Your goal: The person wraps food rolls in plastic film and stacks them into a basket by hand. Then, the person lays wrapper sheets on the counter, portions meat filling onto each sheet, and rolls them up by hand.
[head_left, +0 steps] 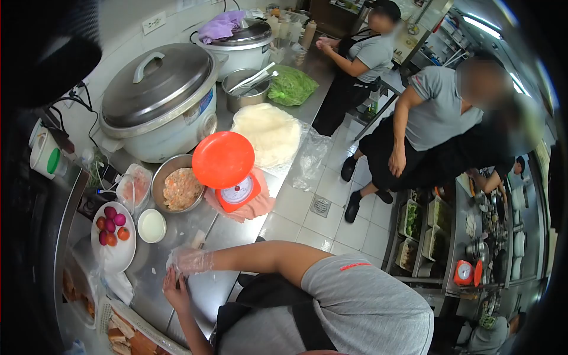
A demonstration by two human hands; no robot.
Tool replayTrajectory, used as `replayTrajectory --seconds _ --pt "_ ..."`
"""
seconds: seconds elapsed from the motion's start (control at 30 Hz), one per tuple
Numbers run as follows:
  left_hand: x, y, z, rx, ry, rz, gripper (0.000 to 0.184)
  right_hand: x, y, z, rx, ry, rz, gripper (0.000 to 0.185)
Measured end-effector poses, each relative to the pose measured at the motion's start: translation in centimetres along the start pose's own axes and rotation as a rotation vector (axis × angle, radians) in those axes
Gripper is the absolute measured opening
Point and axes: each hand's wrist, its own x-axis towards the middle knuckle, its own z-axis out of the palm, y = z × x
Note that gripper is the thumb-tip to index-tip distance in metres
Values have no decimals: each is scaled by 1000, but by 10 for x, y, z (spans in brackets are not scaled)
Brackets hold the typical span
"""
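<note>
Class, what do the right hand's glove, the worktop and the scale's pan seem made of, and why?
Glove: apparently thin, clear plastic, being a see-through, crinkled film.
Worktop: probably stainless steel with a smooth finish, as it is grey and throws back light.
Scale's pan: likely plastic, smooth and evenly orange-red, though painted metal is possible.

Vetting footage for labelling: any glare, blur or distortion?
Head view: wide-lens bending, dark rounded edges; head view: ceiling tube light nearly white; head view: bright reflections on the steel counter and large cooker lid; head view: blurred patch over the head of the nearest co-worker; head view: clear plastic glove somewhat softens the right hand's outline.
</note>
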Motion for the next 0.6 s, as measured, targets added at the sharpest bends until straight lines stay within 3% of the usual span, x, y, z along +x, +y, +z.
replayTrajectory --seconds 0.13,0.2,0.37,0.6 --pt "-4 3 0 44 30 12 44 -11 16 30 -155 -68 27 15" --pt "-4 2 3 49 41 14 45 -21 28 17 48 -95 96 19" --pt "-5 10 3 63 94 12 44 -57 30 -45 149 190 53 16" --pt "-5 11 2 49 106 19 44 -76 46 -46 389 107 258 30"
